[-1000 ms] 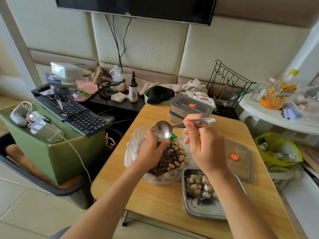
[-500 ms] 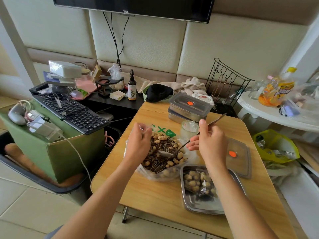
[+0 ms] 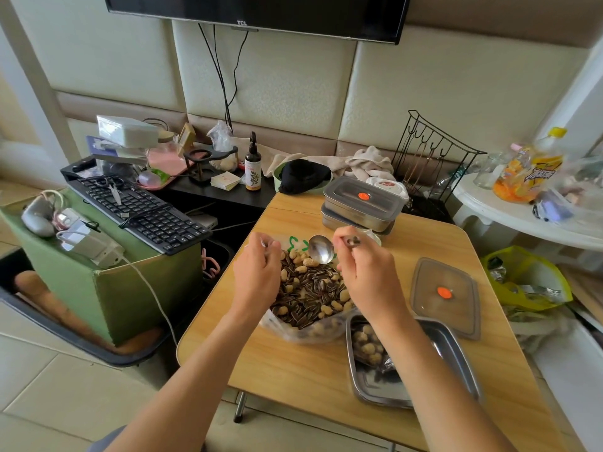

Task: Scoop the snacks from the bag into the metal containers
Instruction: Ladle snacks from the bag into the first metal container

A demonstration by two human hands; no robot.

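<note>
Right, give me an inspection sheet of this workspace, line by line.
Surface: wooden table, bare wood at the near edge.
Job's things: bag of seeds and peanuts, open; open metal container beside it, partly filled; loose lid lying to the right; lidded containers stacked at the far edge.
Clutter: spray bottle, keyboard and wire rack, all off the table.
Hands: left hand holds the bag's rim; right hand holds the spoon, bowl empty, over the snacks.
Cables: black cables hang below the TV; white cable trails over the green box.
Surroundings: white side table to the right, tiled floor.
</note>
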